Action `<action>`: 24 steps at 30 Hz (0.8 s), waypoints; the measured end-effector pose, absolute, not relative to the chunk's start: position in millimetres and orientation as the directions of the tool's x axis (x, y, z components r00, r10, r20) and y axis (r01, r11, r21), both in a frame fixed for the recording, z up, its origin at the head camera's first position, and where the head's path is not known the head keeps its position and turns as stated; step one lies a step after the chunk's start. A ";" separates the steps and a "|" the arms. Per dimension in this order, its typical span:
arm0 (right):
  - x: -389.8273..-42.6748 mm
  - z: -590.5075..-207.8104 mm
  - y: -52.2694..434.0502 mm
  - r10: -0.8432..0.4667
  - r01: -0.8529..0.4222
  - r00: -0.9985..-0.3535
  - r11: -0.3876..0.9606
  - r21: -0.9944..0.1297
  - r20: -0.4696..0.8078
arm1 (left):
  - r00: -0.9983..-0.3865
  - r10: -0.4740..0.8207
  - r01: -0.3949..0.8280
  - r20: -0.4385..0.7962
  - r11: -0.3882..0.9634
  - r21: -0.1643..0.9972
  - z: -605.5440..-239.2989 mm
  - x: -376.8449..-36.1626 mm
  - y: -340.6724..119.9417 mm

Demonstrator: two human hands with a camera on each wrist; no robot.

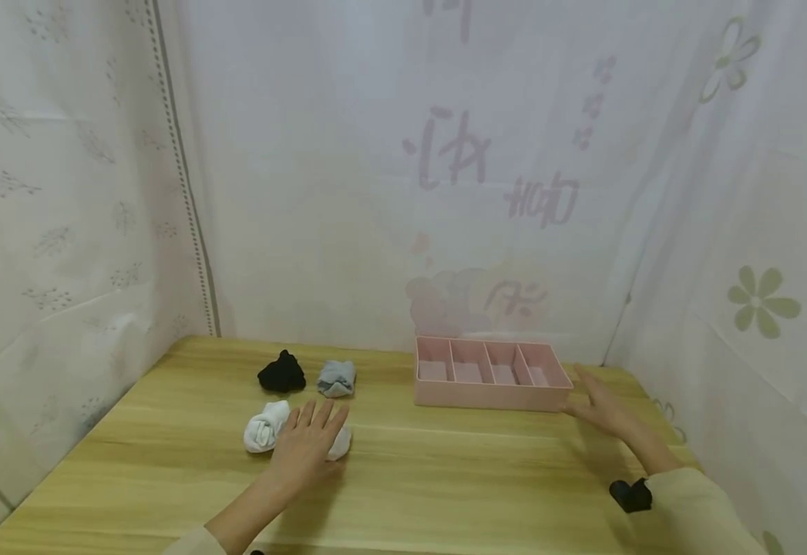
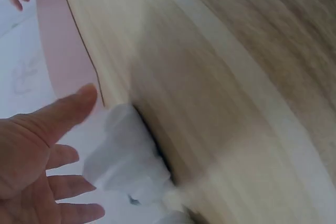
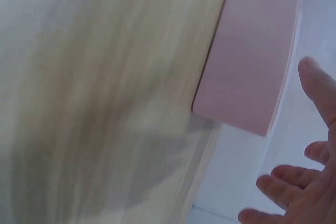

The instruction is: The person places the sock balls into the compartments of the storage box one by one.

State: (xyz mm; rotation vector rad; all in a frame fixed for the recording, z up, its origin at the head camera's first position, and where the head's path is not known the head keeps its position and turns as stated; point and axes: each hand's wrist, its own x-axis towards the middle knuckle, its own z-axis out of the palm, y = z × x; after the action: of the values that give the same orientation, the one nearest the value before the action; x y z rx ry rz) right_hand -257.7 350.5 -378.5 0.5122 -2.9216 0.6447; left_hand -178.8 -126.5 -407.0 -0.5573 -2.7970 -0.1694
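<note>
On the left of the table lie several rolled-up socks: a black bundle (image 1: pixel 282 373), a grey one (image 1: pixel 337 378), a white one (image 1: pixel 266 428) and a pale one (image 1: pixel 339 445). My left hand (image 1: pixel 309 442) is over the front pair with fingers spread, partly covering the pale bundle. In the left wrist view, that hand's thumb and fingers stand beside a pale sock bundle (image 2: pixel 126 156), not closed round it. My right hand (image 1: pixel 604 405) is by the right end of a pink divided box (image 1: pixel 493 395), fingers extended; in the right wrist view nothing is in its grasp.
The box's several compartments are separated by thin pink walls. It stands near the back edge of the wooden table (image 1: pixel 445 478). Patterned curtains (image 1: pixel 320 193) hang behind and on both sides. A black device (image 1: pixel 631 496) is at the right wrist.
</note>
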 end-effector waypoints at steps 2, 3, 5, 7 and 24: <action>-265.0 -375.1 354.6 -0.312 -0.346 -0.938 0.848 -0.401 0.148 | -0.890 0.358 0.391 0.281 0.918 0.068 -408.9 -180.5 -127.5; -268.5 -373.6 356.1 -0.320 -0.345 -0.939 0.846 -0.406 0.131 | -0.894 0.357 0.389 0.271 0.919 0.072 -409.9 -181.3 -127.7; -275.6 -371.6 359.1 -0.330 -0.334 -0.940 0.840 -0.428 0.085 | -0.896 0.356 0.387 0.266 0.919 0.073 -411.9 -182.3 -127.8; -281.8 -369.1 362.1 -0.339 -0.316 -0.940 0.822 -0.474 0.037 | -0.889 0.359 0.392 0.285 0.918 0.067 -414.1 -183.7 -127.7; -332.4 -373.8 376.8 -0.382 -0.237 -0.908 0.809 -0.539 -0.174 | -0.845 0.355 0.418 0.401 0.905 0.080 -418.2 -198.5 -129.3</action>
State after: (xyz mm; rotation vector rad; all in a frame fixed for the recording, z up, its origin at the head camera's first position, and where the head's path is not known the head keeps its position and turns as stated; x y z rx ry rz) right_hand -332.4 376.8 -373.8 0.5671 -3.2478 0.9049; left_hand -198.5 -129.3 -418.2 -0.5670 -2.6862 -0.2311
